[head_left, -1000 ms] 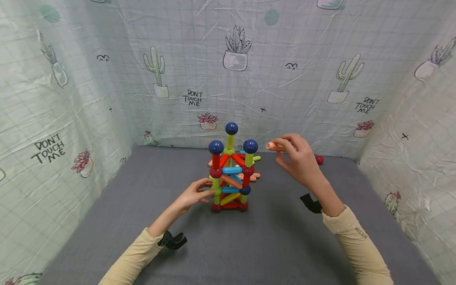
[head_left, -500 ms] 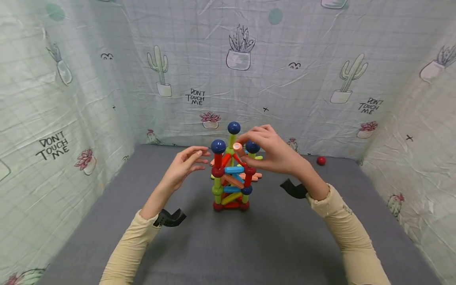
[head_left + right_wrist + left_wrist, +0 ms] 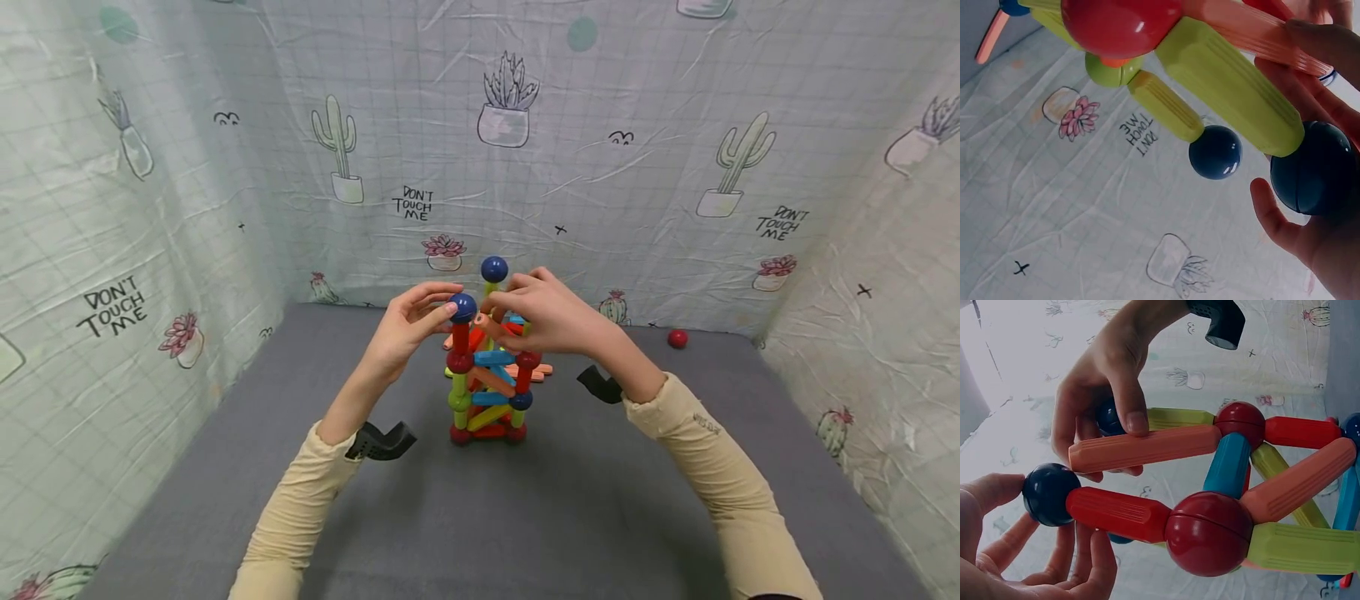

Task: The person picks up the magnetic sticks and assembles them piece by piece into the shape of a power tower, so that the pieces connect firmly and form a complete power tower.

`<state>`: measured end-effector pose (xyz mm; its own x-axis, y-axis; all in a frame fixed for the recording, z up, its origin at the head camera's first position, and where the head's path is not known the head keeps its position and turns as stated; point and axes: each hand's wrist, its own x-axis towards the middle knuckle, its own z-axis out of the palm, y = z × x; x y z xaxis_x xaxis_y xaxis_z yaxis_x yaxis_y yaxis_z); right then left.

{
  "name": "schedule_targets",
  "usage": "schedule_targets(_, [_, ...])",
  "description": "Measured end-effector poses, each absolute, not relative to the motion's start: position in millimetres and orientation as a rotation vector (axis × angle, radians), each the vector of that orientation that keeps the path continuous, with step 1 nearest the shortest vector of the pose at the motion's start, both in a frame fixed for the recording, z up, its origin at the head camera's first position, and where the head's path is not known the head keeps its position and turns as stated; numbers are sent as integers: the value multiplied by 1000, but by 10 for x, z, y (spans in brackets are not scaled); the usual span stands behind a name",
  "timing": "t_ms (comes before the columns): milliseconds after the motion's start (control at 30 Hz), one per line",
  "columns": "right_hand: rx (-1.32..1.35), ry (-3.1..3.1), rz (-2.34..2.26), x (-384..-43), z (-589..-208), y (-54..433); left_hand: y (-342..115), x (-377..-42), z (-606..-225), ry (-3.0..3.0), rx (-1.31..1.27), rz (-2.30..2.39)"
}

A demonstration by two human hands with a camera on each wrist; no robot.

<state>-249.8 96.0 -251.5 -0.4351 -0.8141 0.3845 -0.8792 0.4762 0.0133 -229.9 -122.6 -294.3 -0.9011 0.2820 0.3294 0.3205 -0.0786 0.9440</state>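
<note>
A tower of coloured magnetic rods and balls (image 3: 491,399) stands upright in the middle of the table. My left hand (image 3: 401,333) holds the dark blue ball (image 3: 462,307) on top of its front-left red rod (image 3: 1119,514) between thumb and fingers. Between thumb and fingers, my right hand (image 3: 558,315) grips a salmon-orange rod (image 3: 1147,450). One end of that rod meets the red ball (image 3: 1241,422) of the right column; its other end lies close to the held ball. Within the right hand's curve sits another blue ball (image 3: 1313,169), atop a yellow-green rod (image 3: 1229,87).
The tower's back column carries a third blue ball (image 3: 494,269). Behind the tower several loose rods (image 3: 542,370) lie on the grey table (image 3: 480,517). A red ball (image 3: 677,338) rests at the back right. Patterned cloth (image 3: 420,108) rises behind and at both sides.
My right hand has carried the salmon-orange rod leftward to the tower's top. The left hand left the tower's lower left side, rose, and took hold of the front-left blue ball.
</note>
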Motion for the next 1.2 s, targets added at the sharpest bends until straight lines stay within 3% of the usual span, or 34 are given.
schedule_targets(367, [1357,-2389,193,-2519,-2567,922,-1241,-2307,-2958,-2135,-684,-2140])
schedule_targets(567, [1362,-2093,199,-2548,-2648,957,-1238,-2329,-2990,-2122,-689,-2134])
schedule_targets(800, [1314,-1846,494,-2667,-2780,1223,-1223,-2359,-3019,-2113,-699,-2094])
schedule_targets(1000, [1033,-1886,717,-3016,-3171,1590,-1204,-2332,-3051,-2123,-729,-2034])
schedule_targets(1200, [851,-2243,557,-3419,-3771,1839,-1194,-2312,-3135,-2078,-708,-2068])
